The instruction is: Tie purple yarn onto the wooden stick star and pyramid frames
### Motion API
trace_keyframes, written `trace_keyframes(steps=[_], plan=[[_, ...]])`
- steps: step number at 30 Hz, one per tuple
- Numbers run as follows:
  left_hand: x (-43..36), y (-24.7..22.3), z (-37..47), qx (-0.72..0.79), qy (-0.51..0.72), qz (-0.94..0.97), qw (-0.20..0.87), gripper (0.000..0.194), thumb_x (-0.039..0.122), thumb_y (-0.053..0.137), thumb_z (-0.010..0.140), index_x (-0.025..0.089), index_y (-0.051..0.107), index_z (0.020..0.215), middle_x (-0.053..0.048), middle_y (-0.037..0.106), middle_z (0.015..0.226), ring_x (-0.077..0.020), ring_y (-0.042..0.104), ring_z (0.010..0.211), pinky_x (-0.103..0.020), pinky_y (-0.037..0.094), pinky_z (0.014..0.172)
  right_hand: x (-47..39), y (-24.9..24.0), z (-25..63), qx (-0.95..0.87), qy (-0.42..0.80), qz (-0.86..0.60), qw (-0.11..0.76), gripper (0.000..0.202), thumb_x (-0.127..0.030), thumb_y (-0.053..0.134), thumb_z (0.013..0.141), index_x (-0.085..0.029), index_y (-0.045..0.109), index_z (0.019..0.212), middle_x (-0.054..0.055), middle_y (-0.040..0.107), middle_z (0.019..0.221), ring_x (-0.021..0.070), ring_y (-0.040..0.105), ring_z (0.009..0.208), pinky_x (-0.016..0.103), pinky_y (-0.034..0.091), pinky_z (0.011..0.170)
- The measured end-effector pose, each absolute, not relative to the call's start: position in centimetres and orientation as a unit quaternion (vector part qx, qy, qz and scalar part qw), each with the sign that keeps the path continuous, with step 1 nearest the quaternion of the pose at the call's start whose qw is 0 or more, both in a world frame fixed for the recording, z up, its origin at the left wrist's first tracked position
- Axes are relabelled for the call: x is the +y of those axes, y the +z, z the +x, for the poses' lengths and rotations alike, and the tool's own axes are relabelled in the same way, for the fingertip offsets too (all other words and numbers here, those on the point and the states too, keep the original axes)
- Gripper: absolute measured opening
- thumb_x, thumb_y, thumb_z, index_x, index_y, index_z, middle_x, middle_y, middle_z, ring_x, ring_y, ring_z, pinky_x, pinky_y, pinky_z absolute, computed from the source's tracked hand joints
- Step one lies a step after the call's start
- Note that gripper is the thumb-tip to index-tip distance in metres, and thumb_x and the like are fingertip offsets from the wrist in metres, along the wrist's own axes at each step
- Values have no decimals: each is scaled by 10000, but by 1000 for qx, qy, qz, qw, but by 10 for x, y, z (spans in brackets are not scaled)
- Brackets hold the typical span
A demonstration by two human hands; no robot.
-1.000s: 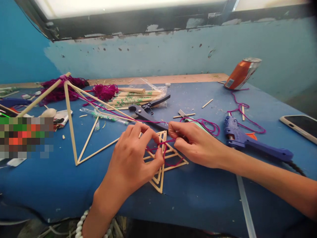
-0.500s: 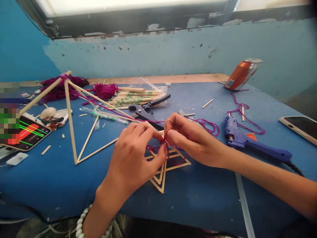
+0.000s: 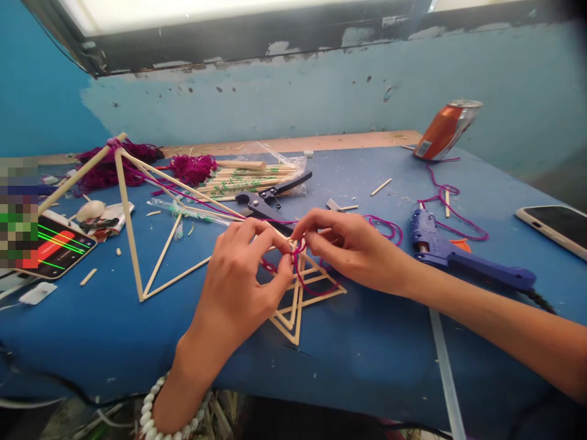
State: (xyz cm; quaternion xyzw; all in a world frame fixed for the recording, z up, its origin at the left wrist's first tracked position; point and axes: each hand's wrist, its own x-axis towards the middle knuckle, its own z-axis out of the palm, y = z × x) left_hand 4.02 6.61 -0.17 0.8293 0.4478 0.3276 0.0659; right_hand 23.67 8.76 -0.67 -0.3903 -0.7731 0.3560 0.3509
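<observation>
An orange-and-silver can (image 3: 444, 133) stands near the far edge of the blue table (image 3: 367, 373), and a phone (image 3: 559, 227) lies at right, near a blue glue gun (image 3: 481, 266); the pale strip (image 3: 446, 373) below is probably a glue stick. Dark cutters (image 3: 262, 208) lie mid-table, another phone (image 3: 68, 252) glows at left, and the wall (image 3: 266, 116) behind is patchy.

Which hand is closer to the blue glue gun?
The right hand. It's just to the left of the glue gun, not touching it. The left hand is farther away, past the right hand, by the small stick frame.
</observation>
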Motion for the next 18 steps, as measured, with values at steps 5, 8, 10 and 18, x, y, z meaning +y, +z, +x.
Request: trace_keyframes(steps=[5,8,10,18], plan=[[67,-2,38,450,330,827,64,91,170,537,912,214,590,851,-16,620,913,-213,548,962,-391,430,882,84,-9,237,-779,351,-394,339,230,-121,542,867,-197,534,1084,-57,547,750,65,475,543,199,340,508],[68,-2,37,456,328,824,70,99,174,525,916,213,577,841,-10,613,897,-210,541,941,-383,422,863,80,-6,237,-777,329,-418,336,160,-91,512,830,-201,492,944,-71,495,691,64,428,524,202,302,493],[68,-3,36,460,331,820,79,103,176,519,917,214,568,835,-8,607,894,-208,538,938,-377,419,860,78,-5,237,-789,295,-423,333,137,-77,531,786,-194,495,846,-78,444,632,65,384,514,210,277,494],[69,-5,34,461,333,815,110,115,189,501,939,223,570,854,-6,605,938,-203,523,993,-344,405,887,80,-11,234,-810,249,-385,365,136,-122,628,840,-158,684,959,-61,462,654,67,366,546,220,299,541]])
